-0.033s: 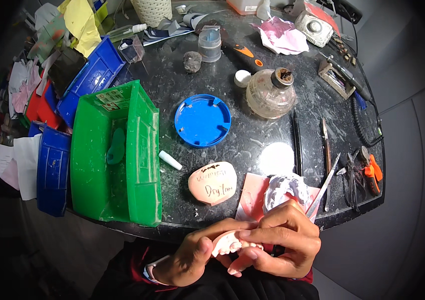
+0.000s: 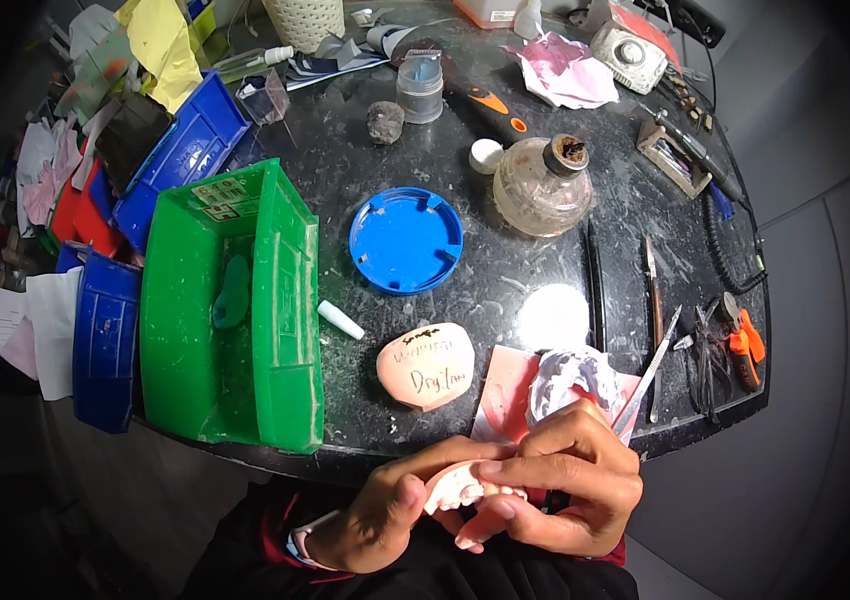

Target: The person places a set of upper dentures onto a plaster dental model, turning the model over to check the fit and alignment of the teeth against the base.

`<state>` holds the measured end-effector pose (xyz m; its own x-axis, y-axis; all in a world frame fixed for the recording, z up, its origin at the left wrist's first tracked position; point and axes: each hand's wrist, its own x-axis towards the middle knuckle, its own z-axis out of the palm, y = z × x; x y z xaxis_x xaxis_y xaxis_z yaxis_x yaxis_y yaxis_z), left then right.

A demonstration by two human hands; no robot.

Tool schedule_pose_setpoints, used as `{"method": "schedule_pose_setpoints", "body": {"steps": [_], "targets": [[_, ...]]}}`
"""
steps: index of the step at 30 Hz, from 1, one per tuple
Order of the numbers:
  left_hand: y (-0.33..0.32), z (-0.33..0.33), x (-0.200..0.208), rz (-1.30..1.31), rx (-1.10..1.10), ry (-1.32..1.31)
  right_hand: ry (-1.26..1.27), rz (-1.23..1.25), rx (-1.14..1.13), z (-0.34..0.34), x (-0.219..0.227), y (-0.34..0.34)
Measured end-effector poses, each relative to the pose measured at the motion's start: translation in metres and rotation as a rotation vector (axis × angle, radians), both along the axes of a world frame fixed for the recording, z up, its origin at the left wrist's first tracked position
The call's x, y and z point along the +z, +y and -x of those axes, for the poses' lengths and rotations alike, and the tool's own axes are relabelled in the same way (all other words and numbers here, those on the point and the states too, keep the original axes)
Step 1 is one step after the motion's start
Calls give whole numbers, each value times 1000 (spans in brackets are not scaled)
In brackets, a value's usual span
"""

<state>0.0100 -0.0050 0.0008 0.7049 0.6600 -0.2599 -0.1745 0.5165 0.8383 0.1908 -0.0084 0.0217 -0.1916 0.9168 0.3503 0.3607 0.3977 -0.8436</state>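
Note:
A peach dental cast (image 2: 457, 485) with a row of teeth is held between both hands below the table's front edge. My left hand (image 2: 377, 515) closes round its left end, thumb raised alongside. My right hand (image 2: 585, 490) grips the other end, with fingertips on the cast near the teeth; its far side is hidden by the fingers. Just beyond the right hand, a grey-white horseshoe-shaped piece (image 2: 557, 378) lies on a pink sheet (image 2: 498, 395). A slim metal tool (image 2: 653, 365) rests across the sheet's right edge. Left of the sheet sits a peach plaster block (image 2: 426, 375) with handwriting on it.
A green bin (image 2: 290, 330) stands at the left, with blue bins (image 2: 105, 340) beyond. Mid-table are a blue round lid (image 2: 405, 245), a white cap (image 2: 341, 320) and a glass spirit burner (image 2: 535, 205). Orange-handled pliers (image 2: 747, 345) and thin tools lie right.

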Motion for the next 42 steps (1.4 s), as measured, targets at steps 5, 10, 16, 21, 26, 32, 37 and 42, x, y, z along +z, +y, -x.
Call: {"method": "schedule_pose_setpoints", "body": {"steps": [5, 10, 16, 21, 26, 32, 37, 42], "targets": [[-4, 2, -5, -79, 34, 1, 28, -56, 56, -2, -5, 1], [0, 1, -5, -87, 48, 2, -18, -85, 59, -2, -7, 2], [-2, 0, -7, -107, 58, -10, -11, -104, 112, -4, -5, 4], [-1, 1, -6, -104, 54, -8, -16, -56, 68, -3, -1, 1], [-1, 0, -6, -112, 43, -13, -29, -27, 55, -4, 1, 2], [-1, -1, -7, -107, 44, -30, -47, -73, 64, -4, -2, 4], [-1, -2, -4, -107, 47, -26, -84, -127, 70, -4, 1, 3], [-2, 5, -13, -126, 10, -171, -261, -224, 30, 2, 4, 0]]}}
